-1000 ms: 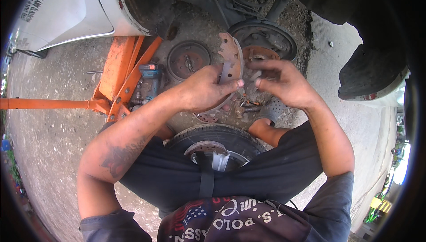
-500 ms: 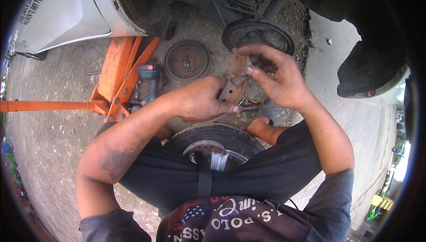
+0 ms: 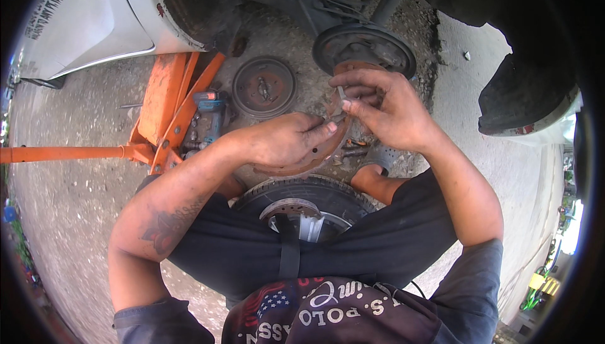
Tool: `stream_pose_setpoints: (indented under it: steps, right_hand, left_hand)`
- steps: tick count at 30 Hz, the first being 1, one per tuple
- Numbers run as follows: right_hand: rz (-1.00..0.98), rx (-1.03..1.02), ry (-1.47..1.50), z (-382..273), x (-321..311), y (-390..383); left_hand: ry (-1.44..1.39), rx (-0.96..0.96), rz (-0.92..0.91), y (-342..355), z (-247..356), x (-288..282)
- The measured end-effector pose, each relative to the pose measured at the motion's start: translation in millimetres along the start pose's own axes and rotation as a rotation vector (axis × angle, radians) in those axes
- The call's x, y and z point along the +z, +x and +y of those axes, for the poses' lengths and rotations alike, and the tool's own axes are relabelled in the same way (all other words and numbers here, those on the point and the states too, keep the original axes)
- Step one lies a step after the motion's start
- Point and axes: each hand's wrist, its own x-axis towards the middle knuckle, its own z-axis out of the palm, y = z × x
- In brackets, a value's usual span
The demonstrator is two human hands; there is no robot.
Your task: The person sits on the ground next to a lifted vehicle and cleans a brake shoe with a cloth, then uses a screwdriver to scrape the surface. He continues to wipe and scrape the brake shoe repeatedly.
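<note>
My left hand is closed around a rusty, curved brake shoe with holes in its web. Its thumb presses near the upper part of the shoe; the fingers beneath are hidden. My right hand pinches a small grey metal piece between thumb and fingers, right above the shoe and close to my left thumb. Another rusty curved part shows behind my right fingers, in front of the dark brake backing plate. Whether it joins the held shoe I cannot tell.
A round brake drum lies on the ground ahead. An orange floor jack stands at the left under a white car body, beside a blue cordless power tool. A tyre lies between my legs. Small dark tools lie by my right foot.
My left hand has turned and its thumb has moved up toward the right hand. My right hand has shifted slightly left and down with the grey piece.
</note>
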Motion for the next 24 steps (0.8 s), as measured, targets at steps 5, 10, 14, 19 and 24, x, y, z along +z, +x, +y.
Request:
stream_pose_setpoints:
  steps: [5,10,14,19,24]
  right_hand:
    - [-0.055,-0.022,-0.173,3.7,-4.5,1.3]
    - [0.021,-0.161,-0.175,10.0,0.2,3.4]
    - [0.026,-0.18,-0.168,10.6,1.7,2.2]
    - [-0.01,-0.307,-0.352,6.8,1.3,2.6]
    - [-0.014,-0.349,-0.432,4.2,6.0,4.3]
  left_hand:
    - [-0.047,0.021,-0.018,1.6,-1.7,2.8]
    - [-0.237,-0.03,-0.082,4.4,-6.0,6.8]
    - [0.055,0.143,0.022,5.2,-7.4,10.1]
    - [0.028,0.041,0.062,5.6,-3.4,11.4]
    - [0.023,0.038,0.045,3.0,0.2,10.8]
